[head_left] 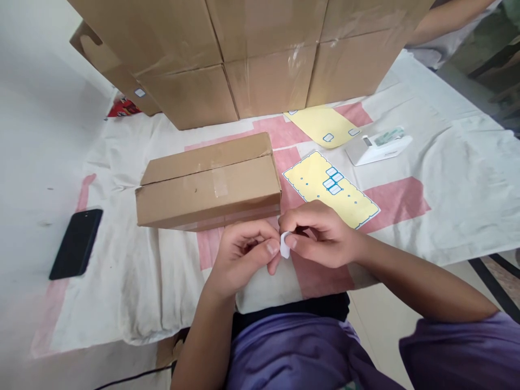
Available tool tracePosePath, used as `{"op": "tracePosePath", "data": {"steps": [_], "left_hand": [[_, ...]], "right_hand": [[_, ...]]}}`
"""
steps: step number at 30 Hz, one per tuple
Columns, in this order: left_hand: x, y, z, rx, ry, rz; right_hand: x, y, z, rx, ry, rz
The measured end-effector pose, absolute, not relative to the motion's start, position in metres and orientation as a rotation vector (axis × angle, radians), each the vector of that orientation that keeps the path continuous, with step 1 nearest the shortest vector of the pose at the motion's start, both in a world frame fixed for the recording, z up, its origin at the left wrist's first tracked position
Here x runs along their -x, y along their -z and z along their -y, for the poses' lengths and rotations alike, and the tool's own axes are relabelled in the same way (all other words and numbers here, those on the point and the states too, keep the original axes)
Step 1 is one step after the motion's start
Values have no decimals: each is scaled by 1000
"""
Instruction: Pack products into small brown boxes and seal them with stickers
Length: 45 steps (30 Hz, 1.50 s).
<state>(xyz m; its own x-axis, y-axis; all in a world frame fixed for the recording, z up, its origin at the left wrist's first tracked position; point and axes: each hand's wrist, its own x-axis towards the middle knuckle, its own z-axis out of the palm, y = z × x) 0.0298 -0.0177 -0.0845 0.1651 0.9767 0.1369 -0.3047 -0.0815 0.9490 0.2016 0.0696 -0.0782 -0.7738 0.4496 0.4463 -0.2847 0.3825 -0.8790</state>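
In front of my body, my left hand (246,249) and my right hand (320,233) meet with fingertips pinched. A small white sticker (285,245), slightly bent, stands between them. The thumb and forefinger of my right hand grip it, and my left fingertips press at its left edge. Just behind my hands lies a closed brown cardboard box (207,184) with clear tape on it. Right of the box, a yellow sticker sheet (312,173) carries several blue-edged labels in its middle; my right hand overlaps its near edge.
Stacked cardboard boxes (268,76) wall off the back of the table. Another yellow sheet (320,127) lies partly under a white box-shaped device (379,147). A black phone (76,244) rests at the left. Another person's arm (450,19) shows at the upper right.
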Motion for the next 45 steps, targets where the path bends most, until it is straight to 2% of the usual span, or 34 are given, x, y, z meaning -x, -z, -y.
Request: {"op": "tracePosePath", "data": {"steps": [34, 37, 40, 45], "left_hand": [[-34, 89, 15, -1160, -1257, -807], [-35, 89, 15, -1218, -1308, -834], [-36, 87, 14, -1312, -1390, -990], [-37, 84, 14, -1476, -1436, -1243]], "right_hand": [[-205, 80, -70, 157, -1334, 2040], [-203, 81, -70, 216, -1244, 1986], [-201, 83, -71, 284, -1015, 1928], [-200, 85, -70, 212, -769, 2066]]}}
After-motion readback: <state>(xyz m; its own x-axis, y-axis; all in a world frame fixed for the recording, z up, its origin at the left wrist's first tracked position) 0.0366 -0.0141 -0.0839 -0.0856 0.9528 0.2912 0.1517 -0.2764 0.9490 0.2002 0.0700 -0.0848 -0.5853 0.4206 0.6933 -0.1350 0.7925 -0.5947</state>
